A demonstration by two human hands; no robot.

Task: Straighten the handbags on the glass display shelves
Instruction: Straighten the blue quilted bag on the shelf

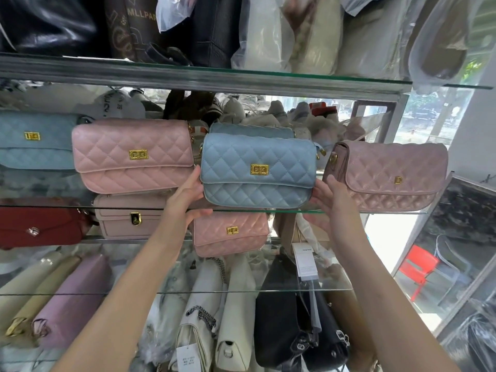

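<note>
A light blue quilted handbag (pixel 257 170) with a gold clasp stands at the front edge of the middle glass shelf (pixel 295 211). My left hand (pixel 188 197) holds its lower left corner, fingers behind the bag and thumb under the shelf edge. My right hand (pixel 328 200) holds its lower right corner the same way. A pink quilted bag (pixel 134 154) stands to its left, tilted a little. A mauve quilted bag (pixel 389 175) stands to its right, turned slightly sideways. A second blue bag (pixel 249 128) sits right behind the held one.
Another blue bag (pixel 35 140) is at the far left of this shelf. The shelf above (pixel 204 73) carries dark and plastic-wrapped bags. Below are a red bag (pixel 40 224), a beige boxy bag (pixel 131 218), a small pink quilted bag (pixel 232 232), then several cream, lilac and black bags.
</note>
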